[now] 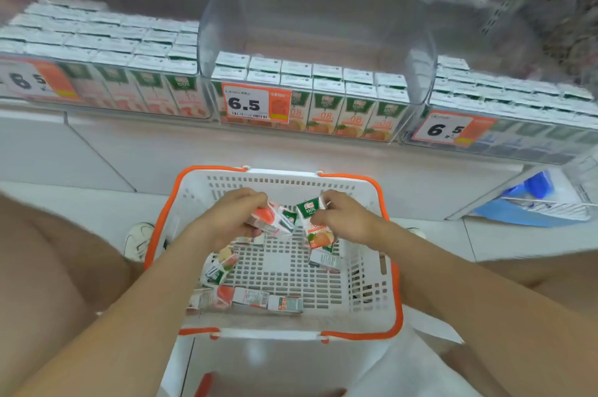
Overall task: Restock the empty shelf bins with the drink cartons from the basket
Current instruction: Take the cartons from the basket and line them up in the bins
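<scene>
- Pickup step, looks like: left grip (226, 218) is curled round a pink carton (270, 220) and right grip (346, 218) round an orange carton (315, 225), both inside the basket (372, 267).
- Next up, probably: lift them to the shelf, with the orange one going behind the front rows in the middle bin (210, 40).

A: What was marked along the display?

B: Three orange-and-white price tags. The middle tag (255, 103) was sharp and read 6.5. The left tag (35, 81) was blurred. The right tag (451, 129) also showed 6.5.

A: And lower down?

B: A white base panel (145, 150) met a pale tiled floor (81, 202). A white sneaker (139, 240) rested on the floor at left. At far right, blue packs (535, 186) sat low down, too blurred to identify.
</scene>
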`<state>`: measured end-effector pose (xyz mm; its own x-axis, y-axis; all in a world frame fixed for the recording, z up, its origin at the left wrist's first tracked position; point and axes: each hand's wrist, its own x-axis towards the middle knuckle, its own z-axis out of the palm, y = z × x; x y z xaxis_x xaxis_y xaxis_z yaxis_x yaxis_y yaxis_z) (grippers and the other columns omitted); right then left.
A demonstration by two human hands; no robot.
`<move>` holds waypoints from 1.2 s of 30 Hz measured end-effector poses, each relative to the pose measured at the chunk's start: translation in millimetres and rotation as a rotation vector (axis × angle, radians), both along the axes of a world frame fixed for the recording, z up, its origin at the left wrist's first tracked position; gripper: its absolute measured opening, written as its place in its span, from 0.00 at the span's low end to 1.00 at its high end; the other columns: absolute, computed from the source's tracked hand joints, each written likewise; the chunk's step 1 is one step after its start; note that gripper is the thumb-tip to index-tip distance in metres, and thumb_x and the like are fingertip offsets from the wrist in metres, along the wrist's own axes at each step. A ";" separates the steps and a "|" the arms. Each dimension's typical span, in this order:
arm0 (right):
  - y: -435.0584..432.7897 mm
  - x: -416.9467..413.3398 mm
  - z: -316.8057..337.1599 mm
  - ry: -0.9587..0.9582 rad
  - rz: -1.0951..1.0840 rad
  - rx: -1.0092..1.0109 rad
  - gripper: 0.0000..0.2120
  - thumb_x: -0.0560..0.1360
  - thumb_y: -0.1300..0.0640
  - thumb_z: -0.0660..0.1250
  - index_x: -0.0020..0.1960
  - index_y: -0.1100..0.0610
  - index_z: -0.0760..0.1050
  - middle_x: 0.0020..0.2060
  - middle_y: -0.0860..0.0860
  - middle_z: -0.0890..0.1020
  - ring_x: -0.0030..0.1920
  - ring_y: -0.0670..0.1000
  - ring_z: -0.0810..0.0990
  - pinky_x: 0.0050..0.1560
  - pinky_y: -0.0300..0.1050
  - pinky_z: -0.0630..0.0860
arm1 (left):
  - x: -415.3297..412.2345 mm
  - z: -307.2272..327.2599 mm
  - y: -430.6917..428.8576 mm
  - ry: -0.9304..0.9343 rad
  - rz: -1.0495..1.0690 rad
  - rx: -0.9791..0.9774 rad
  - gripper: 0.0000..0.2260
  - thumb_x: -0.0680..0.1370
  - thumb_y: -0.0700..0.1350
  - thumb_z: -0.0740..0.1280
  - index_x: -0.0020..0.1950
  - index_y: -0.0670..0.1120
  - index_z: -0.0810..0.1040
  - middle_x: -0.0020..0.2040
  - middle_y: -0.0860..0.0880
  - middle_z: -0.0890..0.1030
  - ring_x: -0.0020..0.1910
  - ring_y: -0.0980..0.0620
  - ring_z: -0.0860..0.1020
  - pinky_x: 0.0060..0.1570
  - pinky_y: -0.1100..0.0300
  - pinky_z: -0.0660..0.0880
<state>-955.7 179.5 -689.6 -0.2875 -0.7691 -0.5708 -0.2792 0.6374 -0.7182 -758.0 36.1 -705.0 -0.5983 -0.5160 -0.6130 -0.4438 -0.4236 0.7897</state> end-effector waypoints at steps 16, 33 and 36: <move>-5.2 31.0 138.9 -0.601 -0.603 -0.489 0.19 0.78 0.64 0.70 0.66 0.61 0.69 0.59 0.62 0.80 0.45 0.58 0.85 0.53 0.62 0.84 | 18.6 154.5 9.0 0.152 -0.191 -0.634 0.28 0.71 0.38 0.82 0.63 0.57 0.74 0.62 0.52 0.80 0.51 0.55 0.82 0.46 0.67 0.80; -53.9 70.5 188.3 -0.240 -0.354 -0.780 0.17 0.79 0.66 0.71 0.65 0.54 0.74 0.47 0.51 0.89 0.45 0.57 0.89 0.40 0.46 0.84 | 46.8 186.1 -35.9 0.264 0.147 -0.444 0.10 0.79 0.41 0.69 0.58 0.39 0.80 0.46 0.40 0.85 0.43 0.46 0.83 0.50 0.48 0.77; -65.9 76.9 182.8 0.026 -0.210 -0.846 0.22 0.78 0.60 0.75 0.68 0.47 0.75 0.49 0.46 0.88 0.49 0.51 0.86 0.48 0.51 0.84 | 55.1 200.8 -47.0 0.248 0.150 -0.563 0.12 0.81 0.40 0.68 0.60 0.54 0.80 0.47 0.44 0.87 0.46 0.45 0.87 0.54 0.46 0.81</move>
